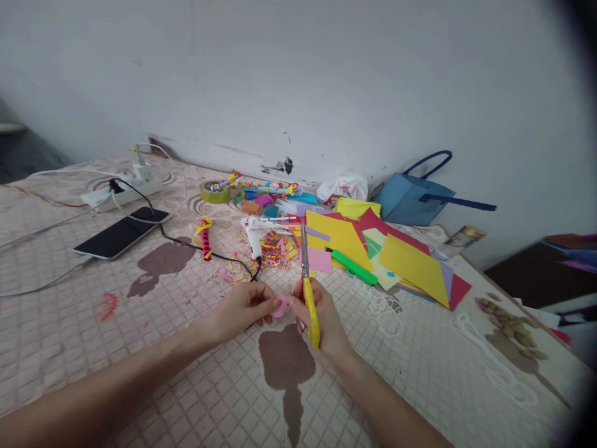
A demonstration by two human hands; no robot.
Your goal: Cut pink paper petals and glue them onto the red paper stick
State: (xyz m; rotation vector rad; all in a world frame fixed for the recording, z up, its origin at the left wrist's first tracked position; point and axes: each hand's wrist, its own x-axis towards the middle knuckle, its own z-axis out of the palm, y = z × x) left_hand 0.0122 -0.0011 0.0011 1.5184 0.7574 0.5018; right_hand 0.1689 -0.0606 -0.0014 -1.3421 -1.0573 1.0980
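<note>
Between the fingertips of both hands is a small pink paper piece point(280, 307). My left hand point(249, 305) pinches it from the left, its fingers closed. My right hand point(326, 317) has its thumb and finger at the paper's right side and also holds scissors point(311, 311). The scissors have yellow handles, and their metal blades point away toward the wall. Just beyond my hands lie a white hot glue gun point(254, 236) and a heap of colourful paper scraps point(277, 252).
Yellow paper sheets point(415, 264), a green cutter point(354, 266) and white string point(382, 305) lie to the right. A blue bag point(415, 196) stands by the wall. At left are a tablet point(121, 233), a power strip point(124, 191) and cables. Green tape point(215, 191) sits at the back.
</note>
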